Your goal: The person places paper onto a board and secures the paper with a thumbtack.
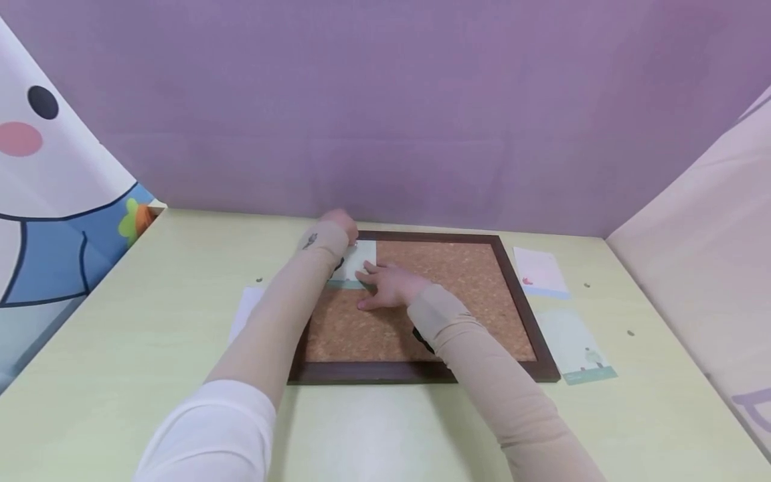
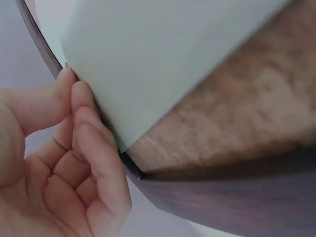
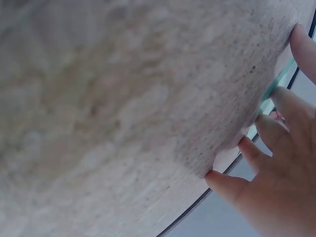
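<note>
A cork board in a dark brown frame lies flat on the table. A pale card with a green lower strip sits on its upper left part. My left hand is at the board's top left corner. In the left wrist view, its thumb and forefinger pinch a small, mostly hidden pin-like piece beside the card's edge, the other fingers curled. My right hand spreads its fingers at the card's lower right corner. In the right wrist view, its fingertips touch the cork and card.
Two printed cards, one pinkish and one pale green, lie right of the board. A white paper lies partly under my left forearm. Small dark bits dot the table. A purple curtain hangs behind.
</note>
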Demonstrator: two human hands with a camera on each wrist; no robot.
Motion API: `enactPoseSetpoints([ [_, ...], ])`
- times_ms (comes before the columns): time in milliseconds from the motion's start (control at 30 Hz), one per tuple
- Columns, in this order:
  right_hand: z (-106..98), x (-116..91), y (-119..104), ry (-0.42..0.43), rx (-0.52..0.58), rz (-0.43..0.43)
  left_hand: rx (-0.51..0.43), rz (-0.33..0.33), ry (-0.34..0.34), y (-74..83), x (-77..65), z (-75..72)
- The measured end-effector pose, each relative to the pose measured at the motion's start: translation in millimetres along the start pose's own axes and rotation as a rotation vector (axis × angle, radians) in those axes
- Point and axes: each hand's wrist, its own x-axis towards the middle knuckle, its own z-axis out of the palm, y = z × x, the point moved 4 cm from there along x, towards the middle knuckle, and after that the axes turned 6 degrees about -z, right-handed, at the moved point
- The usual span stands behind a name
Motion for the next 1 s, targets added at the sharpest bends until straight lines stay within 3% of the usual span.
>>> enactPoseSetpoints([
  [100, 1, -1, 0, -0.005, 0.008, 0.005, -0.005, 0.016, 0.011, 3.6, -18.4, -3.8],
  [233, 1, -2, 1, -0.002, 0.027, 0.009, -0.010, 0.038, 0.023, 7.6, -33.0, -7.8],
  [433, -2, -1, 1, 0.018, 0.022, 0.007, 0.009, 0.056, 0.028, 8.4, -32.7, -11.1],
  [600, 0, 2, -3, -0.003, -0.003, -0.010, 0.078, 0.086, 0.021, 2.9, -30.4, -11.1],
  [667, 0, 4, -5, -0.013, -0.009, -0.016, 0.060, 0.080, 0.012, -0.5, -27.8, -11.9],
  [867, 0, 6, -6, -0.012, -0.009, 0.000, -0.124, 0.034, 0.014, -8.1, -10.5, -13.6],
  [1000, 1, 7, -8, -0.016, 0.006, 0.003, -0.166, 0.040, 0.000, -12.5, -0.2, -11.6],
])
